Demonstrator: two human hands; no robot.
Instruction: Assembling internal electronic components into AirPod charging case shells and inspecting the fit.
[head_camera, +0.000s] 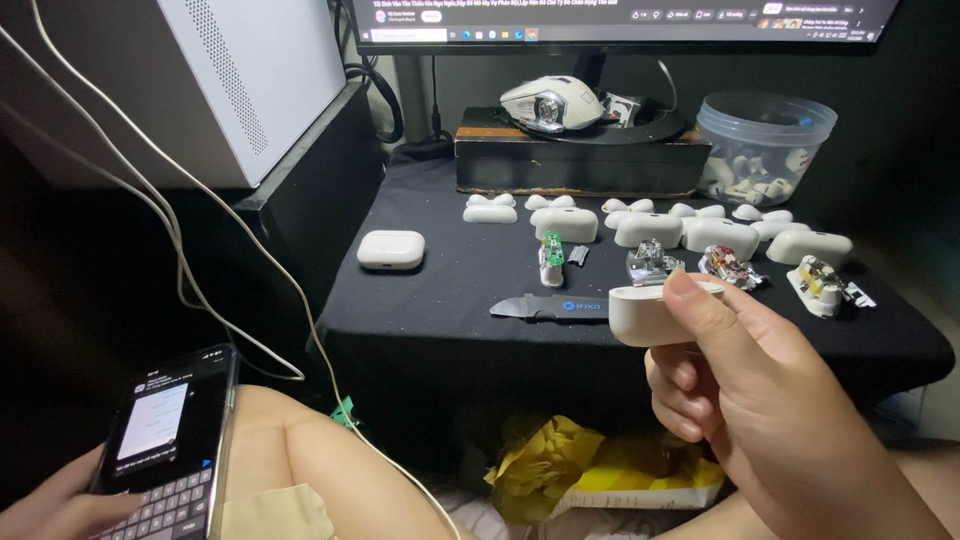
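At the centre right of the frame, the right hand pinches a small white earbud case shell between thumb and curled fingers, holding it up in front of the black cloth-covered table. The shell looks light, stiff and smooth, probably slippery plastic with thin walls, so a grip across its rounded sides as here seems safest; its far end and underside are covered by the thumb and fingers. In the lower left corner, the left hand grasps a dark smartphone with a lit screen, though most of that hand is cut off by the frame edge. On the table lie a closed white case, a row of white shell halves, small circuit boards and a dark pry tool. A clear plastic tub at upper right holds white parts too small to make out.
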